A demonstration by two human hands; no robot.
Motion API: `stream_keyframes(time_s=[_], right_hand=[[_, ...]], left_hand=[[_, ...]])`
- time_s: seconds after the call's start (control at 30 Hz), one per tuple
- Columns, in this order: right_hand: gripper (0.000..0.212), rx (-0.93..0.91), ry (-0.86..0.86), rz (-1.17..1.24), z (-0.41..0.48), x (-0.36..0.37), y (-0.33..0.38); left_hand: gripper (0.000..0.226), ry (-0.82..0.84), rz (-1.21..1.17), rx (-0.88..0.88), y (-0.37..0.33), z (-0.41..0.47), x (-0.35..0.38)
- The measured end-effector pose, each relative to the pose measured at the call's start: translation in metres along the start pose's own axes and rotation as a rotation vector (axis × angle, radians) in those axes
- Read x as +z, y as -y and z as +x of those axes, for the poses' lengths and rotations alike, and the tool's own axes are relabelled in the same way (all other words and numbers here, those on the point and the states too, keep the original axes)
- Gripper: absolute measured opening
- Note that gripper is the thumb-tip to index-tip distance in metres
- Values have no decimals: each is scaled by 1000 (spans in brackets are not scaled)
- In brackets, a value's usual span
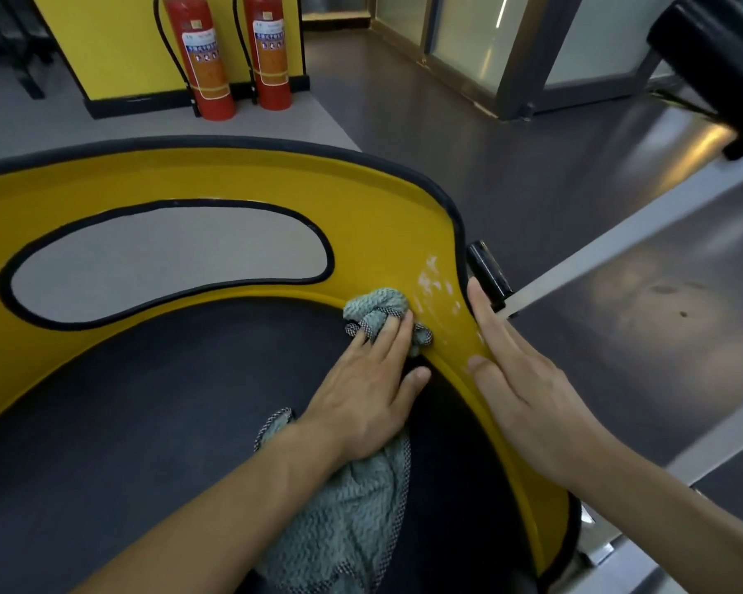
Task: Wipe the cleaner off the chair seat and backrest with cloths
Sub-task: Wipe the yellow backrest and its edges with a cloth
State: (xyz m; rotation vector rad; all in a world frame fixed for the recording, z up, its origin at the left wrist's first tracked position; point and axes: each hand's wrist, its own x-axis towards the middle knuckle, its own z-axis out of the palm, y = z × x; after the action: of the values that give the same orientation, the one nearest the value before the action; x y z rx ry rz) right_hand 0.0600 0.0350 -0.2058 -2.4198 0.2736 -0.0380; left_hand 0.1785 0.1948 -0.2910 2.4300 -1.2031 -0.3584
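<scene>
A yellow curved chair backrest (pixel 189 177) with a black rim wraps round a dark seat (pixel 146 422). White streaks of cleaner (pixel 436 285) sit on the backrest's right side. My left hand (pixel 369 396) presses a grey-green cloth (pixel 374 310) with straight fingers against the foot of the backrest, just left of the streaks; the cloth's loose end (pixel 344 516) trails under my wrist onto the seat. My right hand (pixel 520 379) lies flat with straight fingers along the backrest's right rim, holding nothing.
Two red fire extinguishers (pixel 198 57) stand by a yellow wall behind the chair. A black cylinder (pixel 487 272) sticks out beside the backrest's right edge. A black bar (pixel 721 66) hangs at the top right. Grey floor and glass doors lie beyond.
</scene>
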Motion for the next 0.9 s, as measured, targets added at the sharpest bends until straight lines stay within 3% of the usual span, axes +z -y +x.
stream_keyframes(time_s=[0.07, 0.33, 0.47, 0.6, 0.73, 0.9], right_hand=[[65, 21, -1, 12, 0, -1, 0], [65, 26, 28, 5, -2, -3, 3], [66, 21, 26, -2, -2, -3, 4], [67, 7, 4, -3, -1, -1, 1], [67, 5, -9, -2, -1, 0, 0], [66, 21, 14, -6, -2, -1, 2]], left_hand=[[69, 6, -15, -2, -1, 2, -2], [65, -360, 23, 184, -38, 15, -62], [66, -194, -116, 74, -29, 3, -30], [68, 1, -79, -20, -13, -4, -1], [71, -156, -122, -11, -19, 4, -21], [65, -326, 6, 136, -36, 13, -60]])
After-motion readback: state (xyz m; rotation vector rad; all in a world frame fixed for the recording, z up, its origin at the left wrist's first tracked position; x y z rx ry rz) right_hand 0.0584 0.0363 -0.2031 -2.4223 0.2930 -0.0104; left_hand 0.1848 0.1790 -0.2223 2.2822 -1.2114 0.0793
